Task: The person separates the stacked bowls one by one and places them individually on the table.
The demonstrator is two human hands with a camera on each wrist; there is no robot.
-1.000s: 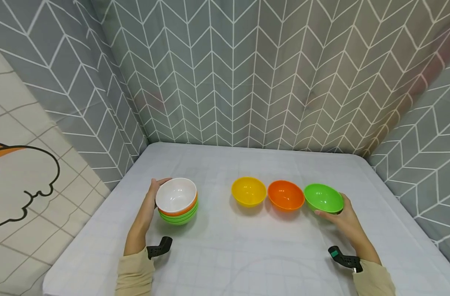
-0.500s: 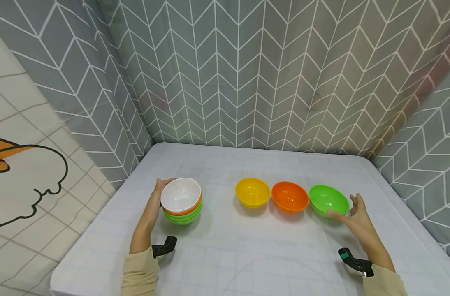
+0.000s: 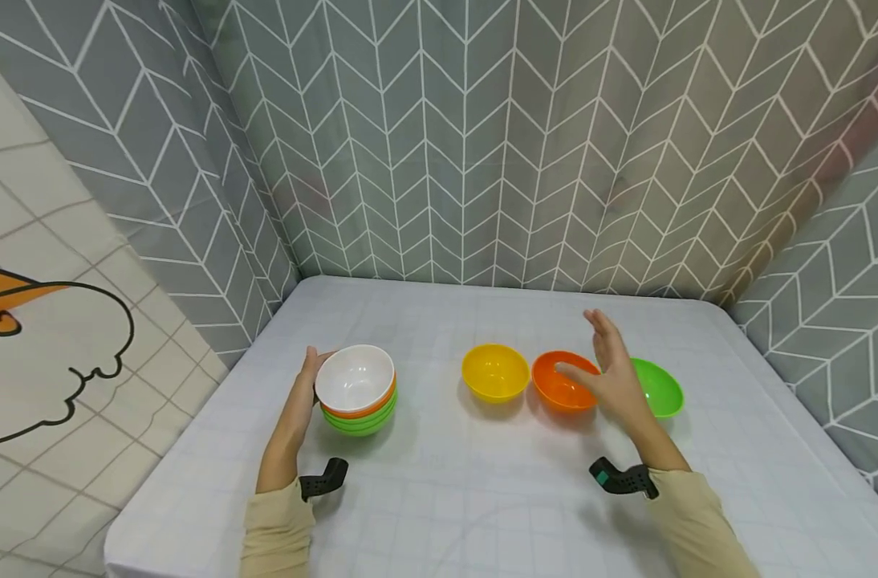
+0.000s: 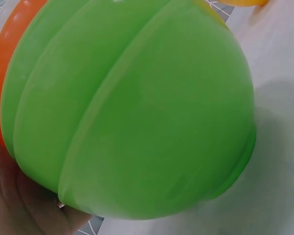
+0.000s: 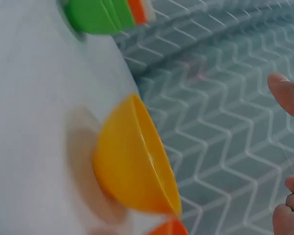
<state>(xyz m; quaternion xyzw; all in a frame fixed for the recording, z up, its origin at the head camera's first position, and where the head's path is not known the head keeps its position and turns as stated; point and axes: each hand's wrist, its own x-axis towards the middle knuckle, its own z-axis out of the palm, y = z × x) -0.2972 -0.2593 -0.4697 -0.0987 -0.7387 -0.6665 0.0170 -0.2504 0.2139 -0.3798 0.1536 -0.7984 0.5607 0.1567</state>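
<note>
A stack of nested bowls [image 3: 359, 421] stands on the left of the table, a white bowl [image 3: 355, 377] uppermost, with orange and green ones under it. My left hand [image 3: 303, 395] grips the stack's left side, fingers reaching behind it. In the left wrist view the stack's green outside [image 4: 152, 122] fills the picture, with the palm [image 4: 19, 196] against it. To the right, a yellow bowl [image 3: 494, 372], an orange bowl [image 3: 554, 389] and a green bowl [image 3: 659, 388] form a row. My right hand [image 3: 615, 385] is over the row, holding nothing, fingers spread, partly covering the orange and green bowls.
A white cloth [image 3: 439, 498] covers the table. Grey patterned curtains [image 3: 482, 160] hang behind and beside it. A black wrist mount [image 3: 325, 479] is strapped on the left wrist and another mount [image 3: 622, 477] on the right.
My right hand has let go of the green bowl at the right end, risen and moved left over the orange bowl. The left hand has stayed at the stack.
</note>
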